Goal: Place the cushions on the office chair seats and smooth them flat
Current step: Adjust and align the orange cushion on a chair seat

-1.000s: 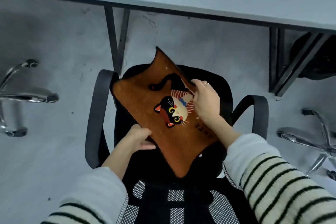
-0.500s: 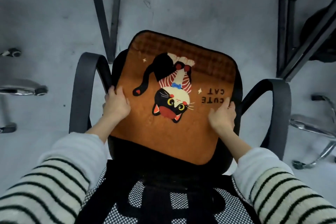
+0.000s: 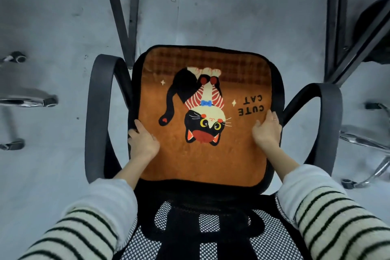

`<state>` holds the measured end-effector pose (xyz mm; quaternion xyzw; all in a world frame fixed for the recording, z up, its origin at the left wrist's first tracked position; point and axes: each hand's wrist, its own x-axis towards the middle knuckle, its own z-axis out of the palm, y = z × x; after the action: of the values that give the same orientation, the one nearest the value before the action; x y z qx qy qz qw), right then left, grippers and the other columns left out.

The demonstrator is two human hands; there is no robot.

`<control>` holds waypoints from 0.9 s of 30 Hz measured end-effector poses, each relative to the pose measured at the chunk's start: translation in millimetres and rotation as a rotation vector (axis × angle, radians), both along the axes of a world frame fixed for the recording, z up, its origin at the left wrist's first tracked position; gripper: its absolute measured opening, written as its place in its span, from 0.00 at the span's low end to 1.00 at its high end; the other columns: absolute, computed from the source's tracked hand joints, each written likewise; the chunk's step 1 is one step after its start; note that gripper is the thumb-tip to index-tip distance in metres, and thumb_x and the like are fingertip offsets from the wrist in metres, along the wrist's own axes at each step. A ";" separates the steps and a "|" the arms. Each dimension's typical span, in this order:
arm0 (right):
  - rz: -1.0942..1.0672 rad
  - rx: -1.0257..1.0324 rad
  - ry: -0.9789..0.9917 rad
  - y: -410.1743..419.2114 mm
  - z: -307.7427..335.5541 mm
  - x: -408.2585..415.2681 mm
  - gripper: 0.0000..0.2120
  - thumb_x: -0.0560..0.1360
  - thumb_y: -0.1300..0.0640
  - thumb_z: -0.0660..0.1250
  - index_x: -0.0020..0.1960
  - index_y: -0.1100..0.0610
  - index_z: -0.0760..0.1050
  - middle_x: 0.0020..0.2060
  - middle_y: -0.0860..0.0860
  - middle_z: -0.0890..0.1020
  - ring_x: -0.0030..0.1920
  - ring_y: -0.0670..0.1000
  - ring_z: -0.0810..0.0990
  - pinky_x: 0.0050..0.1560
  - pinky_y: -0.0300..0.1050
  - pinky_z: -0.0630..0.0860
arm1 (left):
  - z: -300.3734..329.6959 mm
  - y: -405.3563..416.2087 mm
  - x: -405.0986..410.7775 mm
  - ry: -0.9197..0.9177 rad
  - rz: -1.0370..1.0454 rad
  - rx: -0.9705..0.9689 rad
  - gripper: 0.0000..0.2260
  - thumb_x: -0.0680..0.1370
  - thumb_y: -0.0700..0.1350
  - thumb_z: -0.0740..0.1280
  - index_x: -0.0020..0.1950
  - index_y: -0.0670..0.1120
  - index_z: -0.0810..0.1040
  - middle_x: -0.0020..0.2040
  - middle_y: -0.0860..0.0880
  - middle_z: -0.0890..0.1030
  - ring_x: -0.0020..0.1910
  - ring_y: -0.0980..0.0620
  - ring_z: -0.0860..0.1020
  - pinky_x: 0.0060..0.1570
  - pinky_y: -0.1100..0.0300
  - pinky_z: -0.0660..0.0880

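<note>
We read "CUTE CAT" in black capitals on the orange cushion [image 3: 202, 154], upside down from where we stand, at about three o'clock of the printed black cat in its striped top and blue bow. The cushion lies flat on the seat of the black office chair [image 3: 211, 198], filling it almost edge to edge, with a thin black rim of seat showing all round.

Our left hand [image 3: 142, 141] rests at the cushion's nine o'clock edge, fingers fairly straight and pressing down, gripping nothing. Our right hand [image 3: 267, 133] lies flat at the three o'clock edge, fingers together, a ring on one, also gripping nothing.

Each armrest [image 3: 95, 112] curves just outside a hand, leaving a narrow gap. At twelve o'clock bare grey floor [image 3: 232, 17] opens between the counter legs [image 3: 120, 10]. Chrome chair bases [image 3: 27, 101] sit at nine and three o'clock, well apart.
</note>
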<state>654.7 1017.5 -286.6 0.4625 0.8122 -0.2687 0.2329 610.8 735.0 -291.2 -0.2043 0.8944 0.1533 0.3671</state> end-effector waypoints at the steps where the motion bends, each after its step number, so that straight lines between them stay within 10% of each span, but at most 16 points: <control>1: 0.020 0.000 -0.009 1.3 1.0 2.7 0.26 0.81 0.57 0.54 0.76 0.59 0.52 0.77 0.54 0.53 0.75 0.58 0.54 0.72 0.56 0.57 | 1.7 -0.2 5.8 -0.003 -0.012 -0.002 0.30 0.80 0.42 0.55 0.76 0.43 0.41 0.72 0.35 0.54 0.68 0.36 0.61 0.65 0.46 0.65; 27: 0.045 0.054 0.080 11.1 -12.9 26.3 0.23 0.80 0.62 0.53 0.75 0.62 0.58 0.72 0.59 0.61 0.70 0.58 0.61 0.69 0.49 0.62 | -3.6 -9.7 8.2 -0.027 -0.039 -0.067 0.33 0.76 0.35 0.60 0.76 0.46 0.47 0.69 0.37 0.58 0.65 0.36 0.63 0.60 0.44 0.68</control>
<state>681.0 1028.6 -299.5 0.4391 0.8380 -0.2596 0.1939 619.0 725.3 -294.7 -0.2012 0.8978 0.1131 0.3751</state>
